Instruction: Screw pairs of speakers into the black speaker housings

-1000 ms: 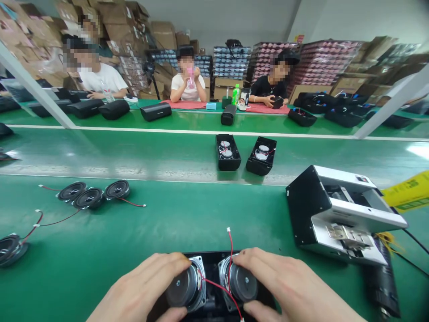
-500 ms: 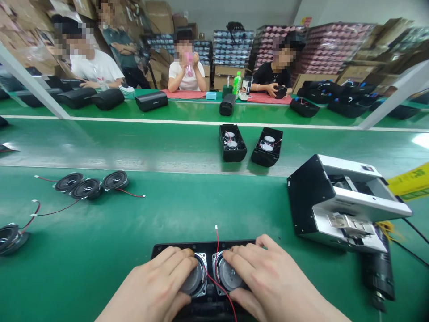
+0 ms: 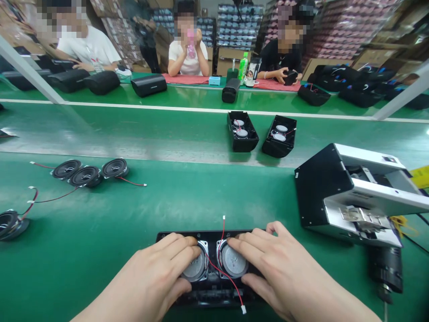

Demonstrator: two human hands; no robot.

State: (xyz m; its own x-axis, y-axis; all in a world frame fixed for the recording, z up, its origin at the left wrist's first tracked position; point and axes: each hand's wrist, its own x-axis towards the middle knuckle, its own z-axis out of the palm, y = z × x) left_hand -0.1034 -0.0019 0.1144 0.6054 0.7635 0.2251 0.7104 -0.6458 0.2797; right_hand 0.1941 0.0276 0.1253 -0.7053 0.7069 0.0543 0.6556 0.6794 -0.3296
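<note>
A black speaker housing [image 3: 212, 296] lies open in front of me, with two round metal-backed speaker drivers seated side by side in it. My left hand [image 3: 157, 270] has its fingers and thumb curved around the left speaker driver [image 3: 197, 269]. Around the right speaker driver [image 3: 235, 263], the fingers and thumb of my right hand [image 3: 273, 264] curve in the same way. Both palms rest over the housing's ends and hide them. A thin red wire [image 3: 231, 278] crosses between the drivers to a white plug at the near edge; another white plug [image 3: 224, 218] sticks out past the far edge.
Several loose speaker drivers [image 3: 85, 175] with wires lie at left. On the right stand a black-and-silver machine [image 3: 318, 192] and a power screwdriver [image 3: 385, 270]. Two open housings [image 3: 244, 142] sit ahead on the conveyor. People [image 3: 189, 58] sit across, by finished-looking black speakers [image 3: 149, 85].
My view has shifted slightly, so the bench and its things appear higher in the picture. Both hands stay on the drivers, and the near wire plug now shows.
</note>
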